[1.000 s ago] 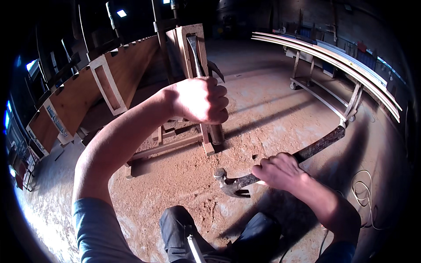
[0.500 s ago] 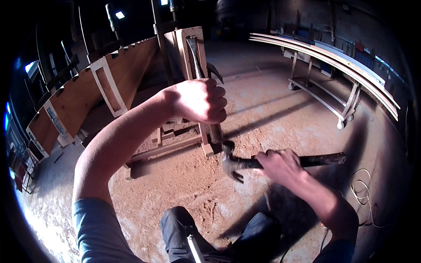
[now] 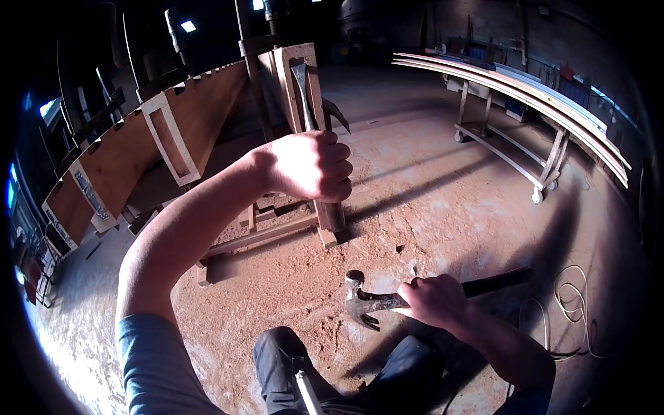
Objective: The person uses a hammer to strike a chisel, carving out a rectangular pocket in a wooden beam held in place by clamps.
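Note:
My left hand is closed around a chisel. The chisel's metal blade points up and away, its tip within a rectangular recess in the end of a wooden beam. Below my fist the butt of its handle shows. My right hand grips a claw hammer by its dark handle. The hammer's head is below and apart from the chisel's butt, over the floor, with the claw turned toward me.
Clamps stand over several more wooden beams at the left, one with a similar recess. A low wooden stand is beneath. Long boards lie on a wheeled rack at the right. Wood chips cover the floor; a pale cable lies coiled there.
My right hand has lowered the hammer toward me, away from the chisel's butt. My left hand and the chisel have shifted slightly left, the blade still in the recess.

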Demonstrator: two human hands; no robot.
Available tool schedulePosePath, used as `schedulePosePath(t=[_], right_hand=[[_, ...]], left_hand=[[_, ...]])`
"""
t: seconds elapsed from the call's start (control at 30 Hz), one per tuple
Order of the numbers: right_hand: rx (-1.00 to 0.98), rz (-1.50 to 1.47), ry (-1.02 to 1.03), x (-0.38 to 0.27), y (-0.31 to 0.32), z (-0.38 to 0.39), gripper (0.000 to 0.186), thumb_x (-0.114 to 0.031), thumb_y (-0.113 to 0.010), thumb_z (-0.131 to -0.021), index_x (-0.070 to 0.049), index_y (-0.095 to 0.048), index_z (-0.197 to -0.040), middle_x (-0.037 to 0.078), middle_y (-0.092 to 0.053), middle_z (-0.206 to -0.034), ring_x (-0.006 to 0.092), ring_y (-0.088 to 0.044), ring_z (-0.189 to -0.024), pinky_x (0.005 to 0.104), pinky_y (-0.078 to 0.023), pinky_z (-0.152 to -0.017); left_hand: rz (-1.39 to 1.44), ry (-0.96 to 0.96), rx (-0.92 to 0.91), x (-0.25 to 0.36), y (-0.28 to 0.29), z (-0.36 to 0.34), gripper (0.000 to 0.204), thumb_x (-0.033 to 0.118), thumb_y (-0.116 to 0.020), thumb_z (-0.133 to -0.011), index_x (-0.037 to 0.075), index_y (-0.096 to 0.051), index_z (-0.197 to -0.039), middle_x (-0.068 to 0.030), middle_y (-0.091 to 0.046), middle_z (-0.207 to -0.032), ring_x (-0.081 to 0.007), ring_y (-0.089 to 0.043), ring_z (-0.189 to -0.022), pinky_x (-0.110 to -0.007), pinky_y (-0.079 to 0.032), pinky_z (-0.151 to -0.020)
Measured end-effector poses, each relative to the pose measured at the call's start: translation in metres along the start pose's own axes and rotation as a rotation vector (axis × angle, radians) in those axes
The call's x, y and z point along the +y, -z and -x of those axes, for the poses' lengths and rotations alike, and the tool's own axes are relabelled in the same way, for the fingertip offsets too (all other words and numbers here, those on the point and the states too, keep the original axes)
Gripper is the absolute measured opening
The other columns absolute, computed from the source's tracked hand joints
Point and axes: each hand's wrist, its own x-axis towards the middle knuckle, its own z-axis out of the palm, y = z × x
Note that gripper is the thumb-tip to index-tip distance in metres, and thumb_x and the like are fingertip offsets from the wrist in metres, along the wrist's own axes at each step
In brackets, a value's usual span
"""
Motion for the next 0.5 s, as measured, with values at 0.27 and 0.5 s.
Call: schedulePosePath(t=[0.27, 0.5], right_hand=[[0.087, 0.102, 0.048, 0.002, 0.02, -0.009, 0.025, -0.027, -0.077, -0.085, -0.01, -0.062, -0.095, 0.015, -0.072, -0.078, 0.0327, -0.075, -0.068, 0.0441, -0.06, -0.057], [0.147, 0.182, 0.135, 0.007, 0.059, -0.042, 0.021, -0.022, -0.076, -0.085, -0.004, -0.065, -0.087, 0.016, -0.07, -0.074, 0.0276, -0.073, -0.06, 0.0432, -0.057, -0.047]], left_hand=[[-0.014, -0.023, -0.049, -0.003, -0.001, -0.006, 0.02, 0.021, -0.073, -0.069, 0.015, -0.054, -0.069, 0.0031, -0.055, -0.067, -0.0172, -0.062, -0.07, -0.03, -0.056, -0.059], [0.001, -0.062, -0.049, -0.004, -0.001, 0.0, 0.021, 0.021, -0.075, -0.068, 0.014, -0.055, -0.073, 0.0031, -0.054, -0.07, -0.0178, -0.061, -0.072, -0.032, -0.051, -0.06]])
